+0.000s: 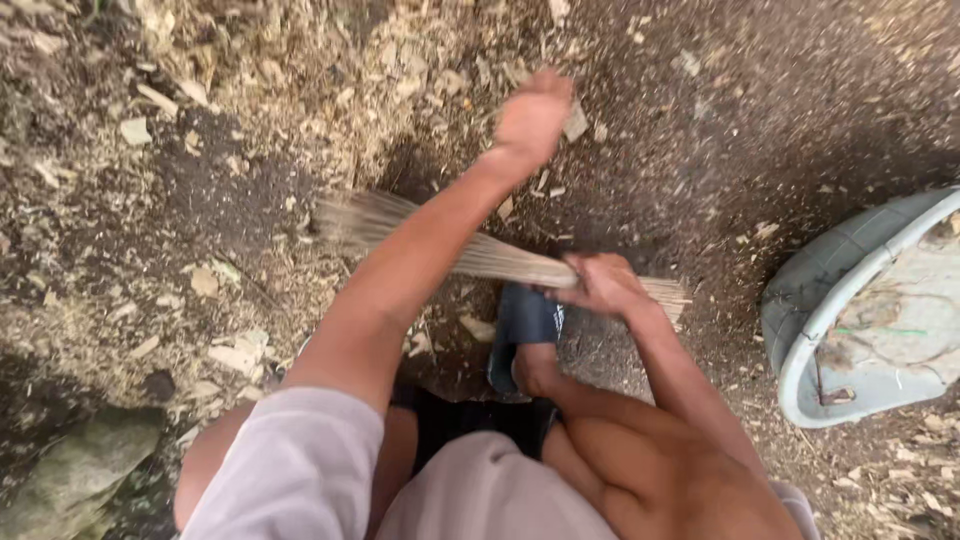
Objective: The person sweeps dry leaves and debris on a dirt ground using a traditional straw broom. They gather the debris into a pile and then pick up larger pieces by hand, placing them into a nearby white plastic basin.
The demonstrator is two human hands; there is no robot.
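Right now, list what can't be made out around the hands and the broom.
- Head view, left hand: motion-blurred; whether it holds anything is unclear.
- Broom: the bristle tips are blurred, and the left forearm crosses its middle.
- Right hand: its fingers wrap the broom, hiding the grip.
- Basin: cut off by the right edge.

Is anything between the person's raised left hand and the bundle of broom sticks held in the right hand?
Nothing visible blocks it. The left hand is raised over the littered dirt ground, apart from the stick broom, which the right hand grips near its butt end. Only the left forearm crosses over the bristles. The grey basin sits off to the right.
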